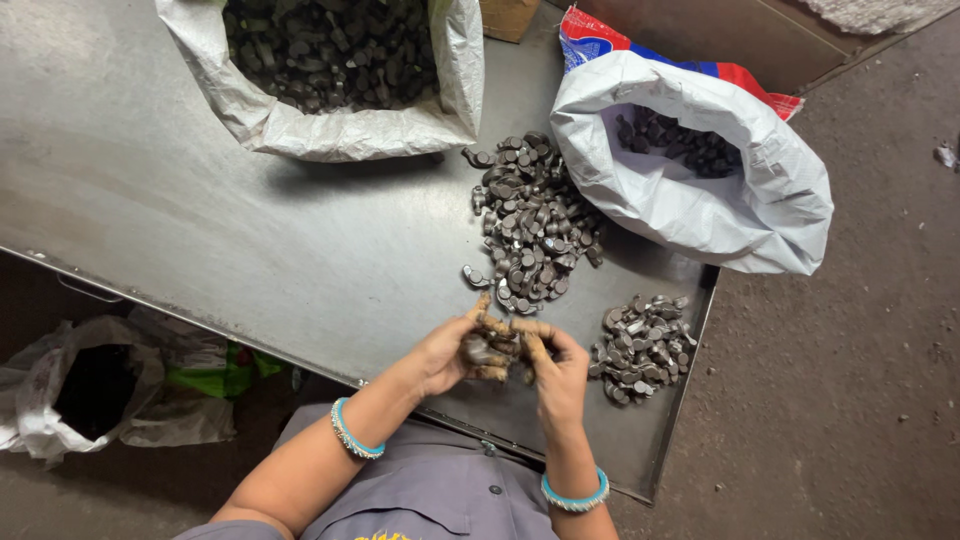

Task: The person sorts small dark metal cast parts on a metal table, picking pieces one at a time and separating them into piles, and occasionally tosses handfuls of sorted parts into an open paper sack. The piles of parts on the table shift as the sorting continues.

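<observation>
Small dark metal parts [484, 349] are held in both hands above the near edge of the grey steel worktop [250, 230].
The left hand [452, 352] is cupped around several parts, the right hand [555, 368] pinched against them — greasy fingers could let one slip off the edge, beside the small sorted heap [642, 347].

Small dark metal parts [484, 350] are sitting clutched between both hands, partly hidden by fingers, just above the near edge of the table. Each part is looking stubby and grey-black, with a rounded head. Exact count is impossible to tell.
</observation>
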Demonstrator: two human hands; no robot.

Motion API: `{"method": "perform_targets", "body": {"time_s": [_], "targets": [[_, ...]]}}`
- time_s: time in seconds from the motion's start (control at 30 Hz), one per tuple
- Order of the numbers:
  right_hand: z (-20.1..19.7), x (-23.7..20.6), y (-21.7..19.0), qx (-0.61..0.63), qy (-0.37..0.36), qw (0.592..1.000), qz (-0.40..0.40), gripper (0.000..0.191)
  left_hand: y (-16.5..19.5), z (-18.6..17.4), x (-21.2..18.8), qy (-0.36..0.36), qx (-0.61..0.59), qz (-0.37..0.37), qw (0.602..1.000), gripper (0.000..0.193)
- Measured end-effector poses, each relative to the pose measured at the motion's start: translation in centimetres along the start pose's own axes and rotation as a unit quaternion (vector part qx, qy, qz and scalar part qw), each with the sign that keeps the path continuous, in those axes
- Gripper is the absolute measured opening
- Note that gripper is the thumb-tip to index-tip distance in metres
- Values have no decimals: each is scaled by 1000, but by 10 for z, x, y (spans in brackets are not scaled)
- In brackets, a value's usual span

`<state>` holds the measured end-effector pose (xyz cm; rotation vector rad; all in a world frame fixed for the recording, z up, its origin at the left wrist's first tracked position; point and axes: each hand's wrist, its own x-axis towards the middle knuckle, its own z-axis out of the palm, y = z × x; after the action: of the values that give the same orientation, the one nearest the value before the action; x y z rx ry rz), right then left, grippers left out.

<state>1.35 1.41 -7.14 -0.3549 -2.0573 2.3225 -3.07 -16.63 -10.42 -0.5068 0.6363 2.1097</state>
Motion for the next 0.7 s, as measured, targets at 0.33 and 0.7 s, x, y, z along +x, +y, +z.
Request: {"method": "perform_targets", "body": {"time_s": [0.33,0.7], "targets": [[52,17,-33,-570,37,794,-207,40,48,14,-9,197,506,295,786,52],[-23,-24,-23,-413,-17,876,-249,42,70,34,23,215,693,360,586,61]]}}
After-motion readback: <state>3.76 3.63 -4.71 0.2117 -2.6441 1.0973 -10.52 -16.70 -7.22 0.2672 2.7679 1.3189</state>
